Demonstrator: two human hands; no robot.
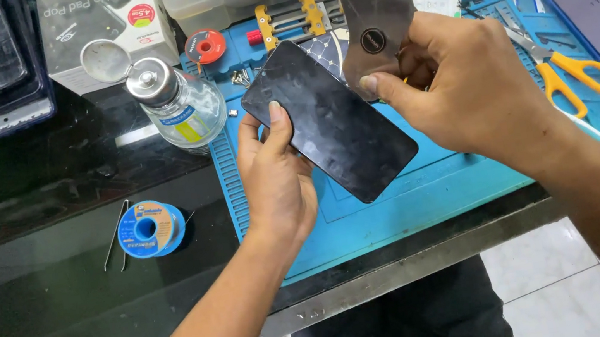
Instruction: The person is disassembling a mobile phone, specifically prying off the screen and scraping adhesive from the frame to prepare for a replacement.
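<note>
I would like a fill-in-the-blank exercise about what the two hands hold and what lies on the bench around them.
1. The left hand holds a black ____ above the blue mat.
2. The right hand pinches a thin metal pry tool against the phone's ____ edge.
3. The scissors on the mat have ____ handles.
4. The clear glass bottle stands to the ____ of the phone.

Missing words: phone; upper; yellow; left

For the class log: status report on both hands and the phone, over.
Left hand grips black phone. Right hand pinches thin metal pry tool at its edge. Nothing in the way.
</note>
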